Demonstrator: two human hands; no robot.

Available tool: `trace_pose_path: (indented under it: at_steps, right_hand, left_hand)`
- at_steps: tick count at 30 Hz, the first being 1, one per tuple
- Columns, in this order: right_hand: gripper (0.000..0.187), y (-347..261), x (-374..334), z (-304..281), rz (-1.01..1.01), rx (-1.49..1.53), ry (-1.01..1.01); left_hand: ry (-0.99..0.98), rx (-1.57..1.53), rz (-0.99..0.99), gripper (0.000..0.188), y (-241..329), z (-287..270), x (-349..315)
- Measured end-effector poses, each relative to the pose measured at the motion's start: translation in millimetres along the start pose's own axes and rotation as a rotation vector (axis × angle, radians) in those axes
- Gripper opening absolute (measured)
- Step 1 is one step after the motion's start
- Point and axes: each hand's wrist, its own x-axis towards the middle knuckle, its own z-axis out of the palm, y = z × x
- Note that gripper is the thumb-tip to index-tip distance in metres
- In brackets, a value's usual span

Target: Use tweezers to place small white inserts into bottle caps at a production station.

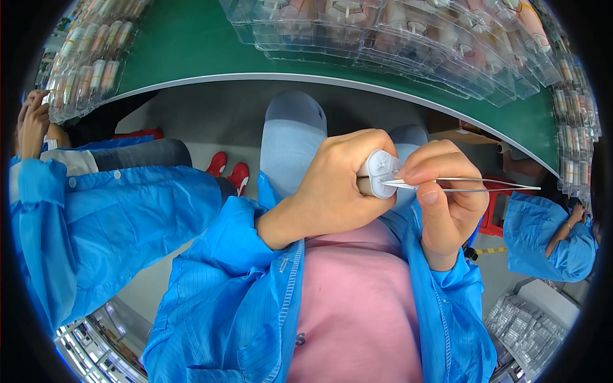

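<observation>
Left hand (338, 182) grips white lobed part (382, 165) between hands, above lap; right hand (456, 210) pinches metal tweezers (408, 186), tips at its end face. Risk: loose grip, tips skid, scratching part or jabbing left fingers.

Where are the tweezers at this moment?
In the head view, right of centre, the tweezers are in the grip of the right hand, tips at the white piece in the left hand.
</observation>
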Motion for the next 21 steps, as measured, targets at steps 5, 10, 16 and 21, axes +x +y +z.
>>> trace_pose_path:
  at_steps: [5, 10, 16, 21]
  right_hand:
    - [0.011, 1.2, -2.7, -4.1, -0.013, 0.032, 0.016]
    - [0.009, 0.2, -4.3, -7.6, -0.006, 0.046, 0.023]
    - [0.008, 0.9, -7.1, -11.8, -0.015, 0.053, 0.023]
    - [0.008, 3.7, -9.2, -14.1, -0.024, 0.066, 0.022]
  left_hand:
    - [-0.001, 0.023, 0.023, 0.022, 2.1, 3.9, 1.7]
    - [-0.019, 0.042, 0.053, 0.023, -0.4, 7.3, 1.7]
    - [-0.027, 0.062, 0.065, 0.023, -0.2, 11.4, 2.1]
    - [-0.043, 0.063, 0.062, 0.022, -0.5, 12.4, 2.1]
